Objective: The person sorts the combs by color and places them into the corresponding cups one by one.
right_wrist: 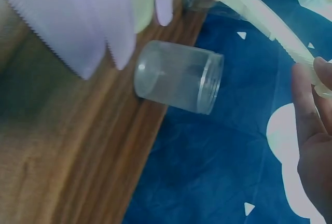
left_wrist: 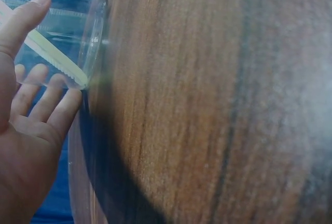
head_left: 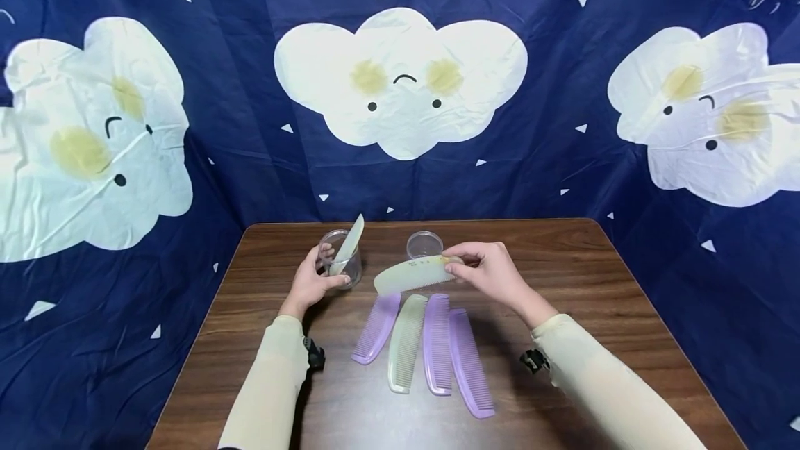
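My left hand [head_left: 326, 275] grips a clear jar [head_left: 342, 261] standing on the wooden table [head_left: 562, 283]. A pale green comb [head_left: 348, 242] leans inside it and pokes out of the top. In the left wrist view my thumb and fingers [left_wrist: 52, 81] wrap the jar [left_wrist: 72, 27], and the comb [left_wrist: 52, 55] shows through its wall. My right hand [head_left: 461, 267] pinches one end of a second pale green comb [head_left: 414, 276], held level above the table. The right wrist view shows that comb [right_wrist: 259, 19] running from my fingers [right_wrist: 306, 105].
A second clear jar [head_left: 425, 244] stands empty behind the held comb; it also appears in the right wrist view [right_wrist: 179, 76]. In front of me lie three purple combs [head_left: 437, 342] and one pale green comb [head_left: 406, 342], side by side. A blue cloud-print cloth [head_left: 400, 82] surrounds the table.
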Demonstrator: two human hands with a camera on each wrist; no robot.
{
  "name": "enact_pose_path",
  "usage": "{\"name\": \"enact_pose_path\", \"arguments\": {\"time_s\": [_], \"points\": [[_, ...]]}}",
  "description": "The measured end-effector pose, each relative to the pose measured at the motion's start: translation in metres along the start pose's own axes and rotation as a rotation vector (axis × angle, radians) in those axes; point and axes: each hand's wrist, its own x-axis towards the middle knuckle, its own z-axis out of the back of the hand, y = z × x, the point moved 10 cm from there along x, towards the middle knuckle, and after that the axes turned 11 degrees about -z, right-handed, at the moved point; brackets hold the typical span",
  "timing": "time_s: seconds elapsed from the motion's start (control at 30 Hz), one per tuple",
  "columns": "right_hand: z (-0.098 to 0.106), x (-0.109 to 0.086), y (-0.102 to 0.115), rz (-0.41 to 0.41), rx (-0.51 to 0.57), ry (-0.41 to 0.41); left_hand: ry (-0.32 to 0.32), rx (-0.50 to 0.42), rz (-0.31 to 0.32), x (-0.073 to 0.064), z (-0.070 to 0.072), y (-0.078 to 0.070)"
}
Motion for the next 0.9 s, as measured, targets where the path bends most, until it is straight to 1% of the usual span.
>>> {"name": "enact_pose_path", "arguments": {"time_s": [0.13, 0.37, 0.53, 0.73, 0.9], "points": [[0.001, 0.010, 0.008, 0.014, 0.019, -0.010, -0.001, -0.007, -0.005, -0.001, 0.000, 0.000], [-0.001, 0.023, 0.025, 0.054, 0.006, -0.034, 0.001, -0.004, 0.003, -0.002, -0.001, -0.002], [-0.007, 0.031, 0.037, 0.074, 0.010, -0.032, -0.002, 0.003, 0.004, -0.003, 0.000, -0.004], [-0.013, 0.041, 0.049, 0.096, -0.022, -0.052, -0.006, 0.011, -0.003, -0.003, 0.000, -0.005], [-0.019, 0.052, 0.056, 0.095, 0.007, -0.045, -0.005, 0.001, 0.007, -0.004, 0.000, -0.005]]}}
